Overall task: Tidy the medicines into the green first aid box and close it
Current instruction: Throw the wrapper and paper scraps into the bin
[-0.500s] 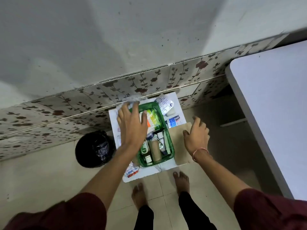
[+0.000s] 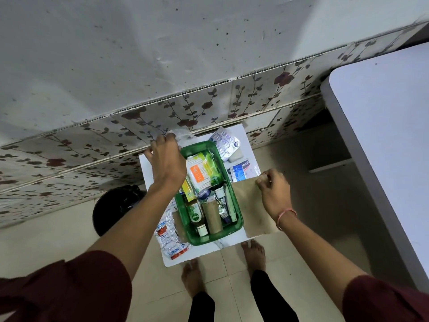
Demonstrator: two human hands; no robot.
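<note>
While the green first aid box [image 2: 210, 194] sits open on the white tabletop [image 2: 148, 166], the left hand [image 2: 166, 159] pinches a clear wrapper [image 2: 183, 134] at its far corner and the right hand [image 2: 274, 189], fingers curled together, holds nothing, so loose blister strips [image 2: 170, 238] could slide off.

Both arms reach forward and down from dark red sleeves pushed up above the elbows, forearms bare. The left arm stretches farther, nearly straight, angling inward. The left hand [image 2: 166, 159] is seen back-up, fingers curled down and away so their tips are hidden; whether they grip anything cannot be told. The right arm is bent a little more and stops nearer. The right hand [image 2: 275, 190] is also back-up, its fingers folded loosely under at the knuckles, thumb tucked alongside. A thin pink band circles the right wrist. Two bare feet stand below, between the arms.
</note>
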